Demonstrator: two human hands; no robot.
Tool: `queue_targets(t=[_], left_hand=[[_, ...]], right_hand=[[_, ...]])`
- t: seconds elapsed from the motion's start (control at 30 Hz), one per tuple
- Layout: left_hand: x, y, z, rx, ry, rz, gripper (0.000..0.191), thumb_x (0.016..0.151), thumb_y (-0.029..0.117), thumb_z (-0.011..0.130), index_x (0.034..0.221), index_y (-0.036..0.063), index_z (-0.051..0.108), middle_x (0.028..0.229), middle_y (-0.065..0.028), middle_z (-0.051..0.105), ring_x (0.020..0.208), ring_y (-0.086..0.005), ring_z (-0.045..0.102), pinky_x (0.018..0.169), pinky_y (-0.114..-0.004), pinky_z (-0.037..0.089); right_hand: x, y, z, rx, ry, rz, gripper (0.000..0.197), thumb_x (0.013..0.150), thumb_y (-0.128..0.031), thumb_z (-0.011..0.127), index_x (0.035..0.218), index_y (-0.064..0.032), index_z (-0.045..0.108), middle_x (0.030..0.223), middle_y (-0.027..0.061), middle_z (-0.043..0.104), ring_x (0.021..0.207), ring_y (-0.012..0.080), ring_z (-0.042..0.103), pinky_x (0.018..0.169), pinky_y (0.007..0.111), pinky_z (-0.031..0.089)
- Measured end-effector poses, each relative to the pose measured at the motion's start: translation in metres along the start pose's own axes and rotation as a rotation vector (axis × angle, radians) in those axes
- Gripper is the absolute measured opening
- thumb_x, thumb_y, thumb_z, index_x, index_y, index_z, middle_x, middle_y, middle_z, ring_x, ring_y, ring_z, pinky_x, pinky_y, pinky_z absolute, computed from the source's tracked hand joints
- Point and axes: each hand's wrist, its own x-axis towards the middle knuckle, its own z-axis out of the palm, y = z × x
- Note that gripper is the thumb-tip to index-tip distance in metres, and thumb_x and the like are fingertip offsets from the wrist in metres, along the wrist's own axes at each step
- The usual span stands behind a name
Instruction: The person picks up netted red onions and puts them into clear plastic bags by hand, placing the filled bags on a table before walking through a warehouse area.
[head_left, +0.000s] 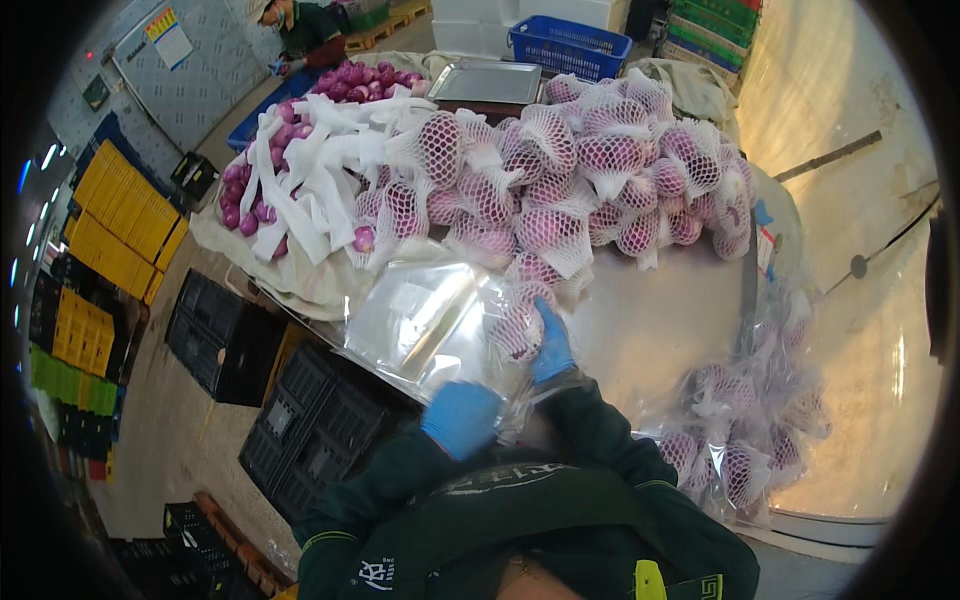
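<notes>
Two blue-gloved hands are in view before me. My right hand (553, 345) lies along the side of a net-sleeved bundle of red onions (517, 330), holding it with clear film around it. Lower and to the left is my left hand (461, 420), blurred, its fingers curled by the film's edge; whether it pinches the film cannot be told. A stack of clear plastic bags (412, 315) lies flat on the table beyond it. Past the hands, many onions in white foam nets (555, 225) are heaped across the metal table (652, 315).
Loose red onions (232, 199) and white foam net sleeves (315, 172) lie at the left. A scale with a steel pan (486, 81) stands behind. Bagged onions (735, 435) sit at the right. Black crates (315, 427) flank the table. A co-worker (307, 34) stands at the far left.
</notes>
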Motion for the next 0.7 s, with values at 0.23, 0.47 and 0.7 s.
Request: queue_targets(t=[0.23, 0.47, 0.7], left_hand=[[0.035, 0.061, 0.011, -0.487, 0.072, 0.627, 0.028, 0.088, 0.022, 0.053, 0.067, 0.003, 0.052, 0.063, -0.0151, 0.051, 0.062, -0.0348, 0.052, 0.059, -0.044, 0.042], [0.066, 0.09, 0.038, -0.607, -0.258, 0.657, 0.027, 0.09, 0.025, 0.049, 0.097, 0.0005, 0.057, 0.095, -0.0178, 0.057, 0.087, -0.0342, 0.056, 0.076, -0.042, 0.045], [0.056, -0.003, 0.043, -0.557, -0.02, 0.333, 0.031, 0.088, 0.026, 0.052, 0.109, 0.0034, 0.058, 0.103, -0.0159, 0.061, 0.094, -0.032, 0.059, 0.083, -0.039, 0.047]], right_hand=[[-0.016, -0.027, 0.019, -0.243, -0.005, -0.065, 0.033, 0.087, -0.022, 0.058, 0.114, -0.0032, 0.053, 0.102, 0.012, 0.059, 0.097, 0.0258, 0.056, 0.085, 0.041, 0.048], [-0.087, -0.16, -0.07, -0.923, 0.127, -0.742, 0.052, 0.083, -0.023, 0.063, 0.125, -0.0027, 0.041, 0.106, 0.0128, 0.057, 0.086, 0.0222, 0.059, 0.077, 0.034, 0.05], [-0.191, -0.257, -0.154, -2.33, 1.019, -0.884, 0.028, 0.08, -0.021, 0.055, 0.097, -0.0001, 0.062, 0.103, 0.0237, 0.062, 0.091, 0.0447, 0.058, 0.084, 0.045, 0.047]])
